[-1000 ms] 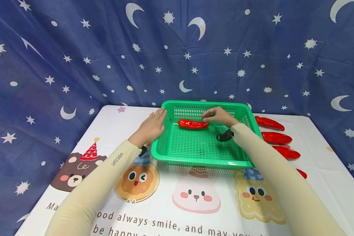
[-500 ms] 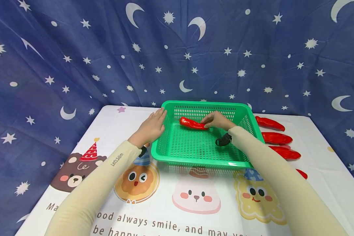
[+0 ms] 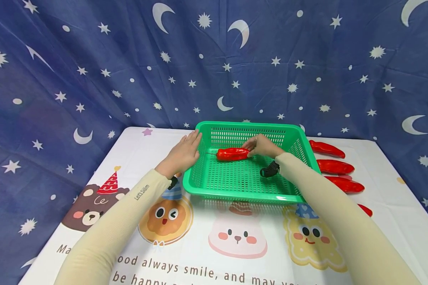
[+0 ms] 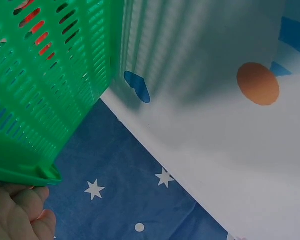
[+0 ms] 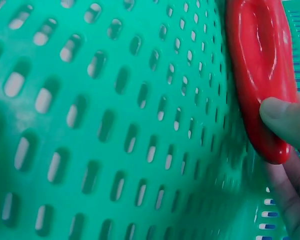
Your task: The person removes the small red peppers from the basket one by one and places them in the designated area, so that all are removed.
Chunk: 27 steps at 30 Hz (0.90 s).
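In the head view a green plastic basket (image 3: 242,196) stands on the table. A long red chili pepper (image 3: 232,154) lies crosswise inside it toward the back, its thin stem pointing left. My right hand (image 3: 262,145) reaches in and pinches the pepper's right tip between thumb and fingers. The right wrist view shows the thumb (image 5: 285,117) pressed on the glossy pepper (image 5: 257,60), close to the slotted basket surface. My left hand (image 3: 183,154) rests on the basket's left rim with its fingers extended. In the left wrist view its fingers (image 4: 25,205) touch the rim (image 4: 20,172).
Several more red chili peppers (image 3: 335,166) lie on the table right of the basket, one partly behind the right sleeve. The white tablecloth (image 3: 185,269) bears cartoon prints and lettering. A dark blue curtain (image 3: 185,63) with moons and stars hangs behind the table.
My right hand has lowered onto the pepper's right tip and grips it. The pepper tilted, then turned back roughly level, slightly nearer the front. The left hand has stayed on the rim.
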Each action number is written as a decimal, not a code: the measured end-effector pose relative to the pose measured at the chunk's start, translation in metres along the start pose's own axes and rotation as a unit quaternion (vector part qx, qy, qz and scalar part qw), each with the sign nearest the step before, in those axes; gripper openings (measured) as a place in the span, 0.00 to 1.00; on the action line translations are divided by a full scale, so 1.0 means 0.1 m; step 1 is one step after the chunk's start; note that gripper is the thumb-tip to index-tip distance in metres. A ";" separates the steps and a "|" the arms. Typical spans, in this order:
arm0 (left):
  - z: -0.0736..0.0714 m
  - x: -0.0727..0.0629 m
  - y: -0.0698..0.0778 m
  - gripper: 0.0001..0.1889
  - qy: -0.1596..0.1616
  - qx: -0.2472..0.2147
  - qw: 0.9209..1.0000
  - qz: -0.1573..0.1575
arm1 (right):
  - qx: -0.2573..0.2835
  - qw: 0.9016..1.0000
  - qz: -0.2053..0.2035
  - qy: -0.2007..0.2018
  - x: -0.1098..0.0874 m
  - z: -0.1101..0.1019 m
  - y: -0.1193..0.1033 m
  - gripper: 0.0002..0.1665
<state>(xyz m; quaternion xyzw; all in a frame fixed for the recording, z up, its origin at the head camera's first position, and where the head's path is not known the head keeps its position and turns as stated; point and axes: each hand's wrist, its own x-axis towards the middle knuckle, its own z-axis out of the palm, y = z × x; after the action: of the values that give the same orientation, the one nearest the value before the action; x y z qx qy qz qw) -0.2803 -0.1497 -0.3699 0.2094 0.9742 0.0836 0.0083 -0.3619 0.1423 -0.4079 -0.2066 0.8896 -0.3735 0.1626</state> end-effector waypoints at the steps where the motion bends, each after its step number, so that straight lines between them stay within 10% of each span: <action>1: 0.00 0.00 0.00 0.31 0.000 0.000 1.000 0.000 | 0.000 1.000 0.000 0.004 0.00 0.00 -0.01 0.22; 27: 0.00 0.00 -0.01 0.31 0.000 0.003 1.000 0.005 | 0.010 0.999 -0.001 -0.042 0.00 0.05 0.03 0.20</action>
<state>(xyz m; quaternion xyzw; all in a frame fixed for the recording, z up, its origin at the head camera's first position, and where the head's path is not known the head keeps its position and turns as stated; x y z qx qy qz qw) -0.2806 -0.1505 -0.3699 0.2147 0.9733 0.0802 0.0074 -0.3604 0.1412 -0.4129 -0.2215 0.8781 -0.3735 0.2010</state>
